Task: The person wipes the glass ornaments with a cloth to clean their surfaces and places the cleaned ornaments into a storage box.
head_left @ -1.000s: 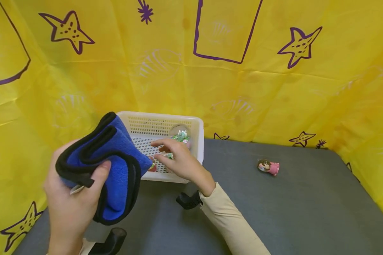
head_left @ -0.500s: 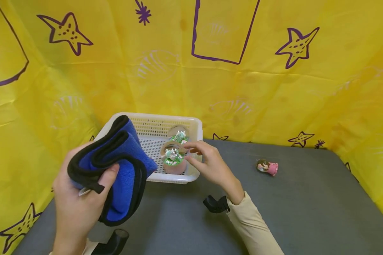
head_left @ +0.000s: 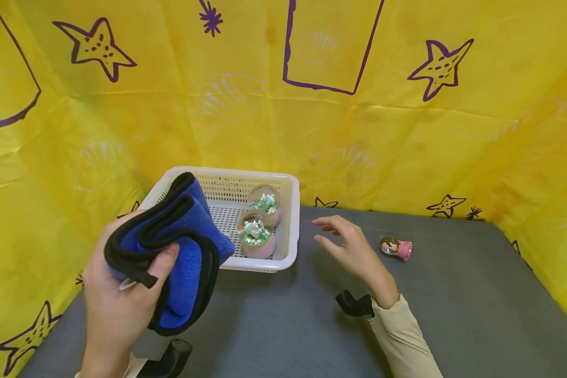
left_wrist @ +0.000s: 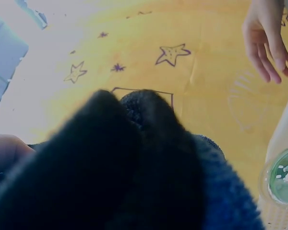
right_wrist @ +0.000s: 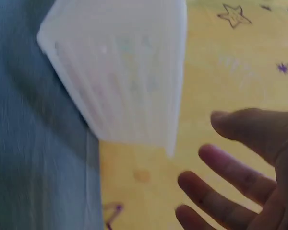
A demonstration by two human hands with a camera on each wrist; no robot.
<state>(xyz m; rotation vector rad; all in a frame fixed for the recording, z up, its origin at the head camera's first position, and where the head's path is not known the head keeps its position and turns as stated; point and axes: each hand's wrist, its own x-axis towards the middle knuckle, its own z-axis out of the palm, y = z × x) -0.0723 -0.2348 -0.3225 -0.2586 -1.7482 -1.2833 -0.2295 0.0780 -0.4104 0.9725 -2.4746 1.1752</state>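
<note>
My left hand (head_left: 125, 283) grips a folded blue cloth (head_left: 189, 283) with black edging, held up in front of the basket's left part; the thumb lies across its folds. In the left wrist view the cloth's dark edge (left_wrist: 149, 158) fills the lower middle. My right hand (head_left: 352, 247) hovers over the table between the basket and a small figurine (head_left: 396, 247) with a clear globe and pink dress, which lies on its side. Its fingers are loosely bent with nothing between them. Two snow globes with pink bases, a nearer one (head_left: 257, 236) and a farther one (head_left: 265, 202), stand in the basket.
The white plastic basket (head_left: 290, 220) with perforated walls stands on the grey table (head_left: 283, 325) near the back; the cloth hides its left part. A yellow curtain (head_left: 245, 131) with purple starfish drawings rises behind and at both sides.
My right hand has withdrawn from inside the basket and moved right, toward the figurine, uncovering the nearer snow globe. The left hand with the cloth has shifted slightly right.
</note>
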